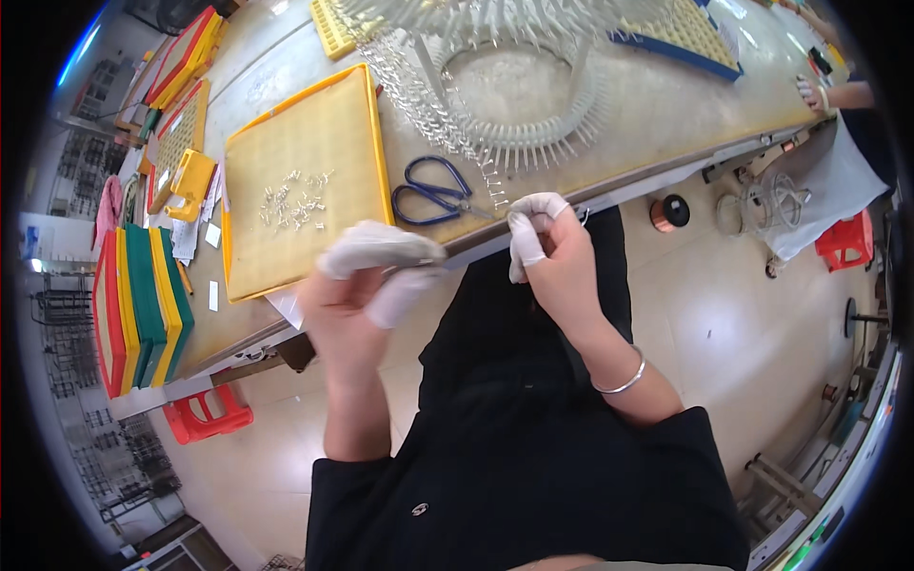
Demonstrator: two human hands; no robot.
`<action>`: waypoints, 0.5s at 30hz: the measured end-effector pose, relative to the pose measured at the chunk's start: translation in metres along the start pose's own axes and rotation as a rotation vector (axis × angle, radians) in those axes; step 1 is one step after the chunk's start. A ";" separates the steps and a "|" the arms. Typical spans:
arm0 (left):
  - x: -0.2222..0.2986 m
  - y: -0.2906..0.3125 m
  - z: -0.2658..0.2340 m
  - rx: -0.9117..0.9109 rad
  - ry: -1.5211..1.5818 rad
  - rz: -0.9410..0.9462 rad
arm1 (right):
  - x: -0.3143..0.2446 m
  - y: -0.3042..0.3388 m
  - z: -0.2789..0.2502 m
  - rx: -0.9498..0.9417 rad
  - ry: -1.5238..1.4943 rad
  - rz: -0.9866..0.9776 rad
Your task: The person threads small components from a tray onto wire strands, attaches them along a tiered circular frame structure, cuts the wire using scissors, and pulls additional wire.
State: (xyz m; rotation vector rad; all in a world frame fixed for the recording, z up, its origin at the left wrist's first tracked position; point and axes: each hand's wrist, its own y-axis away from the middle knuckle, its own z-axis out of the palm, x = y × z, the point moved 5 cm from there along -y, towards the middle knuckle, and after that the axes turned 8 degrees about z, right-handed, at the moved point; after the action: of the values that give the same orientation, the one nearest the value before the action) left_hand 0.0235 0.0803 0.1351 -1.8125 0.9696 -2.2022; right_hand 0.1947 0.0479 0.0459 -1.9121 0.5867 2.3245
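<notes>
My left hand (357,285), blurred by motion, is held over the near edge of the table with white-covered fingers and thumb drawn together. Something small seems to be at its fingertips, too smeared to name. My right hand (557,252) is closed in a pinch at the table edge, also in white finger covers; what it holds, if anything, is hidden. Just beyond it hangs a strand of small silvery pieces (494,186) from a round rack (543,133) with many pins. Blue-handled scissors (431,193) lie between the rack and a yellow-rimmed tray (314,114) holding scattered small silvery pieces (295,202).
Red, yellow and green trays (143,309) stand stacked on edge at the left, beside a yellow dispenser (190,184). A blue-rimmed tray (690,43) is at the back right. Red stools (208,415) and a copper wire spool (669,213) are below. Another person's hand (812,93) shows far right.
</notes>
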 end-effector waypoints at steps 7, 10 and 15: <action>-0.011 0.018 0.040 -0.153 -0.516 0.257 | -0.020 0.048 -0.003 -0.181 -0.226 0.013; -0.004 0.010 0.046 -0.200 -0.551 0.282 | -0.026 0.052 -0.004 -0.215 -0.229 0.050; -0.008 0.011 0.043 -0.258 -0.540 0.187 | -0.025 0.048 -0.002 -0.239 -0.164 0.132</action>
State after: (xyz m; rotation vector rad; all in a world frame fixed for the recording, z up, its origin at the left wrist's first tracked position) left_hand 0.0622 0.0587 0.1260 -2.1504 1.2616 -1.4115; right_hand 0.1878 0.0074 0.0809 -1.7950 0.4503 2.7134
